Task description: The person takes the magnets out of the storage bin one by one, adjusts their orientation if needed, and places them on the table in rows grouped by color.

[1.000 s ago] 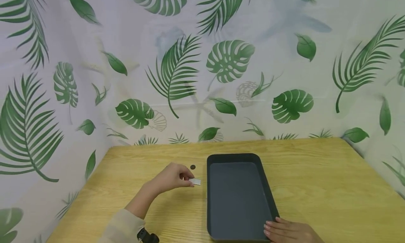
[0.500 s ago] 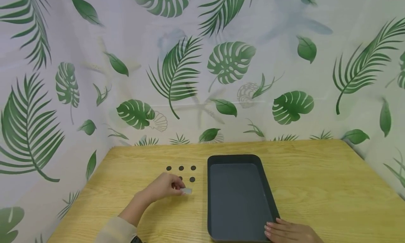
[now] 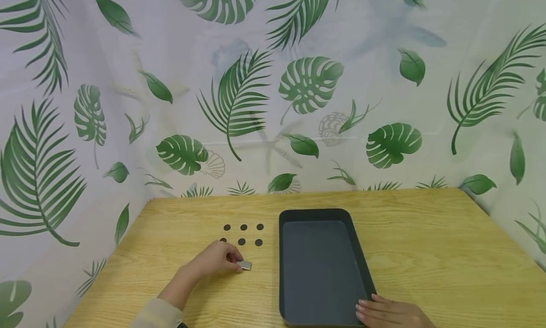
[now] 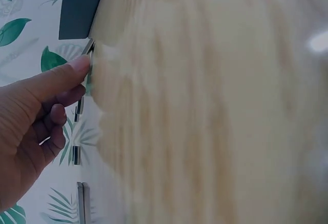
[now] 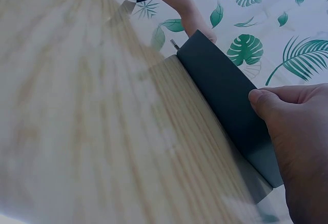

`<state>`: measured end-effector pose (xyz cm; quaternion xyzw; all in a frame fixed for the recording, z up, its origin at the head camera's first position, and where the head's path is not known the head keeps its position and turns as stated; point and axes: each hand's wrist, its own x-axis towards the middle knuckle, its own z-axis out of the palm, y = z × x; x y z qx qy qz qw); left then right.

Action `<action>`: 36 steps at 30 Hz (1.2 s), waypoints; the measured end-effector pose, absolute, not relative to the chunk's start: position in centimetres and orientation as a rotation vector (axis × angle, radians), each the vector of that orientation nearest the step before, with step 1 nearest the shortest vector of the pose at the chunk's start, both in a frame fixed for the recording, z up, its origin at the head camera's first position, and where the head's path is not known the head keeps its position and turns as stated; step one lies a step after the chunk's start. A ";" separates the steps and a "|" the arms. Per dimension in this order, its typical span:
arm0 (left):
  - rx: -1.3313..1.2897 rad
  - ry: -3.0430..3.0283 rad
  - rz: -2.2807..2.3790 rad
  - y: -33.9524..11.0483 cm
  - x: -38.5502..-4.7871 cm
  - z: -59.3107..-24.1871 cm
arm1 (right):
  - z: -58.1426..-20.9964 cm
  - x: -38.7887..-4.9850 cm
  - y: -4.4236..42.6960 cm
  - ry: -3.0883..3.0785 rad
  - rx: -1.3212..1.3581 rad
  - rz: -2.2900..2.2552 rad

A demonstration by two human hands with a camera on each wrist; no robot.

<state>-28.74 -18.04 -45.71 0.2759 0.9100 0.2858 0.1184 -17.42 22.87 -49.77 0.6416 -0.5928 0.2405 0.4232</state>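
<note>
My left hand (image 3: 217, 258) reaches in from the left, low over the table. Between thumb and fingertips it pinches a small flat silvery rectangular piece (image 3: 244, 265). In the left wrist view this piece shows only as a thin edge by the thumb. Small black discs lie in two rows behind the hand, among them a near-row disc (image 3: 258, 242); the near row's left disc is partly covered by the hand. My right hand (image 3: 394, 313) grips the near right corner of a dark rectangular tray (image 5: 220, 101), fingers over the rim and thumb on the outer wall.
The tray's inside floor (image 3: 320, 266) shows no objects. Wood-grain table (image 3: 439, 252) extends on both sides of it. A leaf-printed cloth (image 3: 256, 105) hangs behind and to the left and right. Several small metal-edged pieces (image 4: 77, 155) appear edge-on in the left wrist view.
My left hand has moved left and toward me with the silvery piece, uncovering most of the black discs. The right hand and tray stay in place.
</note>
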 end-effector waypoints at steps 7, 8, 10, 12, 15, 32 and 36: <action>0.808 2.675 0.816 -18.2 -28.8 -46.2 | -49.0 -17.2 22.5 -1.479 1.608 0.597; 0.808 2.673 0.820 -18.2 -28.8 -46.1 | -48.9 -17.2 22.4 -1.478 1.610 0.597; 0.807 2.666 0.831 -18.1 -28.8 -46.1 | -48.6 -17.2 22.3 -1.473 1.613 0.602; 0.797 2.658 0.841 -18.1 -28.7 -46.0 | -49.1 -17.3 22.5 -1.475 1.613 0.600; 0.789 2.654 0.851 -18.0 -28.6 -45.9 | -49.7 -17.4 22.7 -1.481 1.607 0.597; 0.748 2.654 0.862 -18.2 -28.8 -46.2 | -50.5 -17.4 23.3 -1.519 1.614 0.615; 0.739 2.655 0.860 -18.2 -28.9 -46.2 | -49.8 -17.2 22.9 -1.510 1.606 0.618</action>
